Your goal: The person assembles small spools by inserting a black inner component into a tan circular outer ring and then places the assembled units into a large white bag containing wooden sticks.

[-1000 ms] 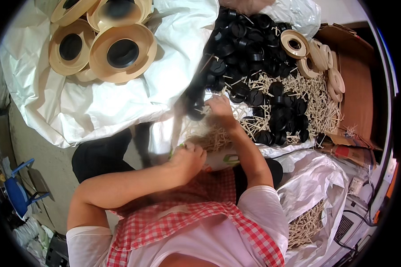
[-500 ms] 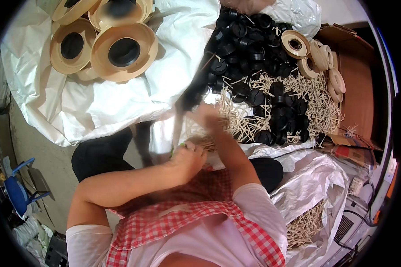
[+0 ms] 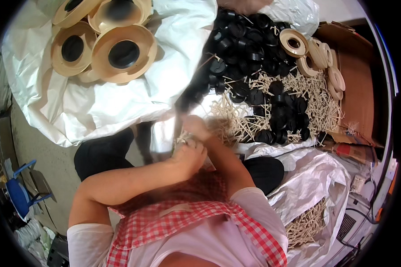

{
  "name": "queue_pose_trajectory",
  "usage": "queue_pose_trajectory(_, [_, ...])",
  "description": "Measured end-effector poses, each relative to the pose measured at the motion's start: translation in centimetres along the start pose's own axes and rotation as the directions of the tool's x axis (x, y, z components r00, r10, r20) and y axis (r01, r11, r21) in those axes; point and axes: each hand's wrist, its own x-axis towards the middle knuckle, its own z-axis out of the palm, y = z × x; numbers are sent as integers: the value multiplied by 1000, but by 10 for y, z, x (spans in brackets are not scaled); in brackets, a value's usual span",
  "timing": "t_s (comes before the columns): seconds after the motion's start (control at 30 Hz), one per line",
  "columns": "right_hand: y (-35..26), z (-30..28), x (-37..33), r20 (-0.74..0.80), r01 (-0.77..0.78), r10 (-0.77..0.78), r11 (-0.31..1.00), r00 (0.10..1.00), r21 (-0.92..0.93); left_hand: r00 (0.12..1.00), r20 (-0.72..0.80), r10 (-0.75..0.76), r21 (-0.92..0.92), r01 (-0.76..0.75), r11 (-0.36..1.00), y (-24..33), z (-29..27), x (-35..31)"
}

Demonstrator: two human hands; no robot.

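My left hand (image 3: 189,156) is over my lap with its fingers curled closed. What it grips, if anything, is hidden behind the fingers. Just beyond it, and close against it, is my right hand (image 3: 196,127). Motion smears its fingers, so I cannot tell whether they hold anything. Beside and beyond the hands lies a heap of small cream plastic sticks (image 3: 236,120), some with crosswise ends. Many round black plastic caps (image 3: 254,55) with ridged sides are piled behind and among the sticks.
At the far left, several wide beige dishes (image 3: 142,55) with black centres rest on a white sack (image 3: 116,104). Smaller cream rings (image 3: 294,43) line the far right beside a cardboard box (image 3: 361,89). A white bag (image 3: 332,173) holding more sticks stands near right. A blue stool (image 3: 20,196) is at left.
My right hand has come back toward me and to the left, from the edge of the stick heap to my left hand. The left hand has barely moved.
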Motion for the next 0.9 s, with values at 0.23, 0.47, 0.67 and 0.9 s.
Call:
queue_pose_trajectory(0.23, [14,-109,-69,-790,-67,-191,957,582,-281,985,169,-21,-113,40,993,-6,-8,-8])
queue_pose_trajectory(0.47, [123,-171,-85,-474,-773,876,359,86,523,985,173,4,-84,11,996,-3,-13,-2])
queue_pose_trajectory(0.67, [109,-192,-77,-240,-917,965,185,102,353,983,186,5,-98,13,995,-5,-19,-6])
queue_pose_trajectory(0.9, [96,-178,-100,-387,-859,809,507,441,80,975,221,3,-101,20,995,-1,-21,-5])
